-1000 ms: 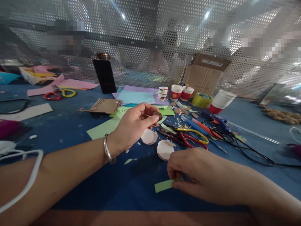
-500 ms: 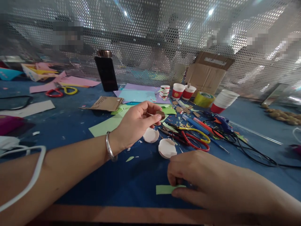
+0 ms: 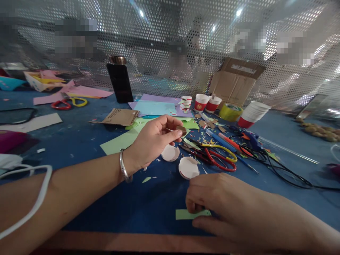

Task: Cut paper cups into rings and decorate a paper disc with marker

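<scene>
My left hand (image 3: 158, 136) pinches a small brown cardboard piece (image 3: 181, 131) between thumb and fingers, above the middle of the table. On the table near the front edge lies a light green paper strip (image 3: 183, 214). My right hand (image 3: 217, 202) is over its right end, fingers curled and touching or just above it, the thumb apart at its near side. Two white paper cup bottoms, a left one (image 3: 170, 153) and a right one (image 3: 188, 167), lie between my hands. Scissors with red and yellow handles (image 3: 220, 159) rest beyond my right hand.
Paper cups (image 3: 202, 102), a cup stack (image 3: 253, 114), yellow tape (image 3: 230, 112) and a cardboard box (image 3: 233, 81) stand at the back. A glue gun (image 3: 252, 140) with a black cord lies right. Paper scraps are scattered around. A phone (image 3: 120, 83) leans on a bottle.
My right hand has shifted slightly left over the green strip, and its thumb has moved off the strip to the near side. My left hand stays nearly still with the cardboard piece.
</scene>
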{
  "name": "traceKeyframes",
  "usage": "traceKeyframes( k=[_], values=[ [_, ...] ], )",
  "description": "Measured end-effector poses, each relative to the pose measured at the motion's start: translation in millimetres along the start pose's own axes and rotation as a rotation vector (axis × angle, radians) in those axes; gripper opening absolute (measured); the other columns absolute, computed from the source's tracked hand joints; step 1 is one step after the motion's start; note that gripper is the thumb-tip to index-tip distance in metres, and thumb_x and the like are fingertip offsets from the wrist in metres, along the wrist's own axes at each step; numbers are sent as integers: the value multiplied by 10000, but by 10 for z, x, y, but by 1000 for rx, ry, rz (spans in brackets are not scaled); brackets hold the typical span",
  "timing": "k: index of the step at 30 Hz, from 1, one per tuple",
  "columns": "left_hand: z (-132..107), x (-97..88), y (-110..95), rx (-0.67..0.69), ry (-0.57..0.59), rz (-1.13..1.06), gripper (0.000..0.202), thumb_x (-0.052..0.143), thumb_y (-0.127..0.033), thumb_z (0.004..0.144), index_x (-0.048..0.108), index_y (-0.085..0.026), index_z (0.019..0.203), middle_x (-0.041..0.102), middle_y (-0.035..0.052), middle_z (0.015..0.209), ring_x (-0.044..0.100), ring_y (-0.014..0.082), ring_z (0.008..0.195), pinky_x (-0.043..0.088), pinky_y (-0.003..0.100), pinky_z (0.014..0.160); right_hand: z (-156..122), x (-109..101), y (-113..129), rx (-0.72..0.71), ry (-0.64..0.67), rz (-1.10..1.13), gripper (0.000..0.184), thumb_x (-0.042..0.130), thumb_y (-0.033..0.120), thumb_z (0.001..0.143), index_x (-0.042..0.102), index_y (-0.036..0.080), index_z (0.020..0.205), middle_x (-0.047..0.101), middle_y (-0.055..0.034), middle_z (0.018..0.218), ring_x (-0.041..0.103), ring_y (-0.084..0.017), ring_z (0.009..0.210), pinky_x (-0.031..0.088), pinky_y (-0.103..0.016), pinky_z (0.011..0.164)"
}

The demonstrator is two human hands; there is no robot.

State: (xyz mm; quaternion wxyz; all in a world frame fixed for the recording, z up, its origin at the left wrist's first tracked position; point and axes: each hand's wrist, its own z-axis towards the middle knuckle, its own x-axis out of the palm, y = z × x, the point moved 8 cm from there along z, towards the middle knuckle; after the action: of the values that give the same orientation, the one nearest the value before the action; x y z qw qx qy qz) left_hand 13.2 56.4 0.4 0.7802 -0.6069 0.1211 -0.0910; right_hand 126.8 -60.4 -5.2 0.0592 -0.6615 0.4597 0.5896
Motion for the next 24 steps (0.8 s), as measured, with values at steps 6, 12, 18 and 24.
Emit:
traceKeyframes(
  k=[6, 12, 18, 24],
  values=[
    [18, -21, 6, -10, -13, -33, 171, 693, -238, 849, 637, -173, 997, 666, 21, 931, 638, 119, 774, 491, 255, 687, -5, 3, -49, 30, 6, 6, 120, 636, 257, 891, 664, 229, 1005, 672, 5, 996, 615, -160, 917, 433, -273, 808],
    [52, -102, 18, 3, -63, -45, 181, 662, -207, 856, 634, -178, 1033, 669, 18, 903, 614, 112, 767, 483, 248, 689, -66, -42, -107, 25, 6, 11, 122, 627, 258, 892, 667, 229, 1004, 685, -1, 1013, 619, -158, 900, 435, -267, 788],
    [57, -104, 78, -19, -75, -105, 211, 697, -188, 809, 608, -172, 1000, 669, 16, 921, 620, 127, 829, 502, 259, 748, -106, -61, -181, 74, 42, -2, 152, 647, 224, 867, 673, 221, 1017, 689, -13, 1014, 619, -169, 890, 438, -281, 788],
    [42, -71, 73, -52, -55, -100, 179, 694, -173, 813, 612, -167, 971, 649, -1, 888, 610, 114, 809, 499, 248, 757, -77, -22, -179, 97, 90, 12, 95, 616, 216, 880, 662, 207, 963, 682, -6, 982, 611, -160, 871, 442, -282, 771]
  ],
)
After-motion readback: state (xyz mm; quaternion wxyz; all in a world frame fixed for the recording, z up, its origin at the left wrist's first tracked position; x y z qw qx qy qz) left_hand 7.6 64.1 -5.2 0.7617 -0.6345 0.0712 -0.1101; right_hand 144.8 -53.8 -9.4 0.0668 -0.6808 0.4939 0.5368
